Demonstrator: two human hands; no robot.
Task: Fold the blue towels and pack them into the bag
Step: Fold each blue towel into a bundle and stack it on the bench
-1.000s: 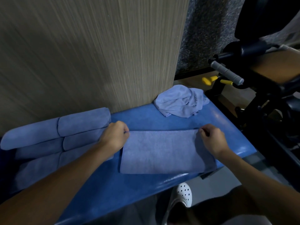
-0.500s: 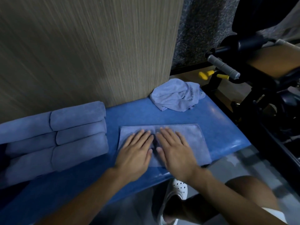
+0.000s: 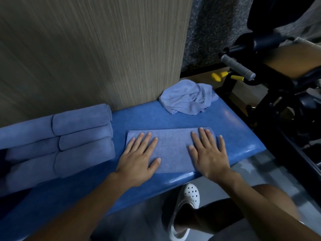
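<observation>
- Head cam, looking down: got the left hand (image 3: 139, 159) pressed flat on the left half of a folded towel (image 3: 173, 146), fingers straight and a bit spread, thumb angled toward the middle.
- Same deal with the right hand (image 3: 210, 157) on the towel's right half: palm down, fingers straight, little finger at or just past the towel's right edge.
- So both hands open and apart, gripping nothing, with a bare strip of towel between the two thumbs.
- Can see that towel lying as a flat rectangle, long side running left to right, near edge close to the front lip of the blue padded surface (image 3: 147, 117).
- Just left of the left hand, not touching it: a stack of folded towels (image 3: 81, 136), rounded bundles packed side by side and touching each other, running off toward the left edge of the frame.
- Past the right hand's fingertips, well clear of the flat towel: a crumpled towel (image 3: 187, 98), lighter blue, bunched up at the far edge of the surface, right by the corner of a wood-grain panel (image 3: 95, 49).
- Further right of the right hand, off the surface: a black gym machine (image 3: 278, 105) with a grey handle (image 3: 238, 66) and a couple of yellow knobs (image 3: 237, 77) next to it.
- Under the right forearm, down at floor level: a white clog (image 3: 190, 195) with holes in it, on the person's foot.
- Can't read the printing on the crumpled towel, way too small.
</observation>
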